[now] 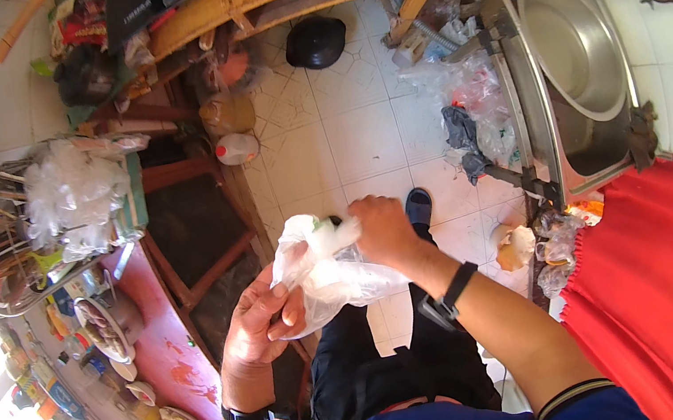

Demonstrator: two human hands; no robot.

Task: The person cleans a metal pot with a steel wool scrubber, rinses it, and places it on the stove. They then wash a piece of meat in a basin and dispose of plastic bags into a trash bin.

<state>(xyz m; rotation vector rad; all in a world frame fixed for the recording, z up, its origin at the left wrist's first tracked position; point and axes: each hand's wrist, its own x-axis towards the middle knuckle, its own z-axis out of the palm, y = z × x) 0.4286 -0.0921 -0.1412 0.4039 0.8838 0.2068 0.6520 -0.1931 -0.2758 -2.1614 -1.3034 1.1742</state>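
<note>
A thin white plastic bag (349,282) hangs between my two hands, in front of my legs. My left hand (265,320) grips its left side, with the thumb on top and the fingers curled around the film. At the bag's upper right, my right hand (384,228) is closed on a gathered part of the plastic. Something small with a green mark (320,223) shows at the bag's upper edge; I cannot tell what it is. Any contents of the bag are hidden by its folds.
To the right stands a steel sink (538,107) holding a metal basin (571,47); plastic bags (484,110) hang beside it. A red curtain (663,260) covers the lower right. On the left are a pink countertop (162,349) with dishes and a utensil rack (1,262). A black pot (316,43) sits on the tiled floor.
</note>
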